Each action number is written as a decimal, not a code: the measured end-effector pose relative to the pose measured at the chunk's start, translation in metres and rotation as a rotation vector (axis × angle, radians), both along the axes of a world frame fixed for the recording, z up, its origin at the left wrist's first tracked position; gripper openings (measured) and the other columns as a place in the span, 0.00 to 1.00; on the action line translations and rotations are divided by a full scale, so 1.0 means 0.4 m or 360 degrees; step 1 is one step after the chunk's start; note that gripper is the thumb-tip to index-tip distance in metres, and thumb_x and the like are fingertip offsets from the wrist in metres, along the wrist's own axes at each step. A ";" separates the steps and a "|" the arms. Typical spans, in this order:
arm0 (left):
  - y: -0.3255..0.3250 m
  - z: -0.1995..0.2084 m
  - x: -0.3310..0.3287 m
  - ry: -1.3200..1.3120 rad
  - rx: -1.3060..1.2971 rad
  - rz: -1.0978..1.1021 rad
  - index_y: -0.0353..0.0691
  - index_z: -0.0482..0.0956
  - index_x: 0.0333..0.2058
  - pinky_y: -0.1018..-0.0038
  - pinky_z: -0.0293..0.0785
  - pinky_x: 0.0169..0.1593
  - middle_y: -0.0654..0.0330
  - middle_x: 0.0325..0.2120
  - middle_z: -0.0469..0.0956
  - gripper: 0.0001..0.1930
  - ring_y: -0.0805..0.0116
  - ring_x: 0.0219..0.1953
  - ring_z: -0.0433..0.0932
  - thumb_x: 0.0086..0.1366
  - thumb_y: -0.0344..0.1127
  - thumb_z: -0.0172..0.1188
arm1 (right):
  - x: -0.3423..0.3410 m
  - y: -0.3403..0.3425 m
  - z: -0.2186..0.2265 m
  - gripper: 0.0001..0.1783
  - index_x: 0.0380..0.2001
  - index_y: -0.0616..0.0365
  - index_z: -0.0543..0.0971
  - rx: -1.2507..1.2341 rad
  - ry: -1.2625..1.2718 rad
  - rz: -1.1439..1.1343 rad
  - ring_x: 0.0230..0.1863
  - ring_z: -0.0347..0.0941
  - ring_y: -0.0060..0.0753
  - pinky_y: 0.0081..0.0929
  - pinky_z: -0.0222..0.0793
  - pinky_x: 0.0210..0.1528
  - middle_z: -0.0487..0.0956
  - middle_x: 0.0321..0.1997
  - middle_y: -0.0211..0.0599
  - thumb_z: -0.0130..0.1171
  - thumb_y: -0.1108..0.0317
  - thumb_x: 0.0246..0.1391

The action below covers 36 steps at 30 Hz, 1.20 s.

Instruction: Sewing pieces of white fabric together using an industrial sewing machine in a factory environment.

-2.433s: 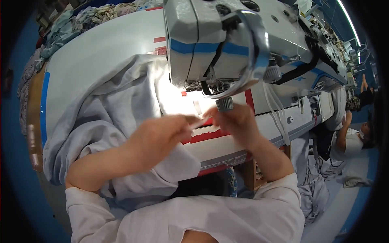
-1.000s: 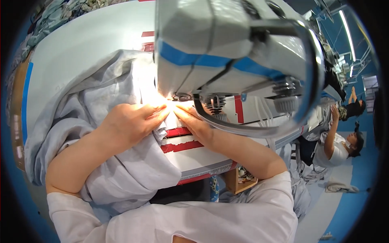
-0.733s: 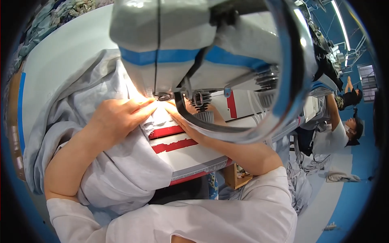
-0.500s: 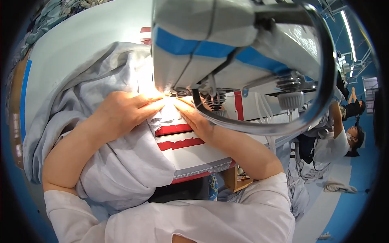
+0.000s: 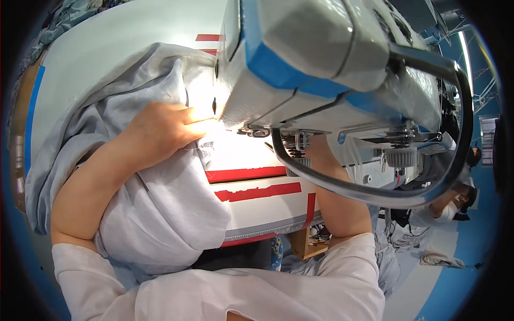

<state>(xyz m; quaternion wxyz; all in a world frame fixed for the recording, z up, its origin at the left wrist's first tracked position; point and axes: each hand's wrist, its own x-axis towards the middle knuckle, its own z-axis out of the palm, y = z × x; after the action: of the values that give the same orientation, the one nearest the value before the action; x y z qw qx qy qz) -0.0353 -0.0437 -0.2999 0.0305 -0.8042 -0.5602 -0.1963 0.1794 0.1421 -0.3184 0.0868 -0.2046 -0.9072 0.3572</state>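
Light grey fabric (image 5: 166, 214) is bunched over the left side of the sewing machine bed and hangs over its front edge. My left hand (image 5: 166, 131) is closed on this cloth beside the sewing machine (image 5: 300, 69); glare washes out its fingertips. The machine's head, with blue tape along its side, blocks the view of the stitching spot. My right hand (image 5: 321, 152) is away from the fabric's visible part, behind the machine's curved metal bar (image 5: 369, 193) and tension parts. Only its wrist side shows, so its fingers and anything in them are hidden.
Red tape strips (image 5: 259, 191) mark the bed, and a measuring tape (image 5: 262, 231) runs along its front edge. A ridged tension knob (image 5: 400, 157) sits under the machine head. A wooden drawer (image 5: 308, 245) is below. Other people (image 5: 447, 206) are at the far right.
My right hand has left the fabric edge by the needle area and moved right, behind the machine's bar. My left hand stays on the cloth. The view has shifted slightly.
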 end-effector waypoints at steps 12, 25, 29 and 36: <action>0.003 0.000 -0.003 -0.0067 -0.0017 -0.0017 0.46 0.78 0.42 0.75 0.74 0.32 0.66 0.39 0.77 0.15 0.70 0.33 0.78 0.53 0.30 0.56 | 0.083 -0.013 0.002 0.16 0.44 0.59 0.75 -0.0059 0.0085 -0.0186 0.36 0.75 0.39 0.33 0.71 0.40 0.78 0.36 0.40 0.60 0.63 0.54; 0.024 -0.032 -0.023 -0.0095 0.0118 0.0057 0.46 0.78 0.33 0.73 0.75 0.32 0.64 0.34 0.75 0.08 0.68 0.31 0.77 0.54 0.30 0.55 | 0.076 -0.009 -0.013 0.14 0.38 0.58 0.77 -0.0131 0.0177 -0.0422 0.33 0.73 0.38 0.34 0.70 0.37 0.77 0.32 0.37 0.62 0.61 0.52; -0.002 -0.003 -0.035 -0.0025 0.0137 0.0150 0.41 0.76 0.41 0.69 0.75 0.41 0.58 0.46 0.75 0.13 0.61 0.40 0.77 0.56 0.31 0.57 | 0.088 -0.065 -0.003 0.14 0.36 0.57 0.78 -0.0178 0.0272 -0.0519 0.33 0.73 0.38 0.34 0.70 0.37 0.77 0.31 0.36 0.63 0.60 0.52; -0.385 -0.037 -0.155 0.0123 -0.0178 0.1244 0.39 0.60 0.62 0.55 0.55 0.63 0.49 0.60 0.62 0.37 0.46 0.61 0.60 0.58 0.49 0.58 | 0.270 -0.457 -0.085 0.20 0.46 0.58 0.76 -0.0379 0.0592 0.1125 0.54 0.71 0.41 0.36 0.66 0.58 0.77 0.47 0.38 0.63 0.61 0.51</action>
<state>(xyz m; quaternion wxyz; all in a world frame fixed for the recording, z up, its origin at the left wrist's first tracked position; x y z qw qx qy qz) -0.0973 -0.1976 -0.3147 0.0802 -0.5374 -0.8324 -0.1088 0.2876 -0.0408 -0.3525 0.0971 0.1787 -0.8428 0.4984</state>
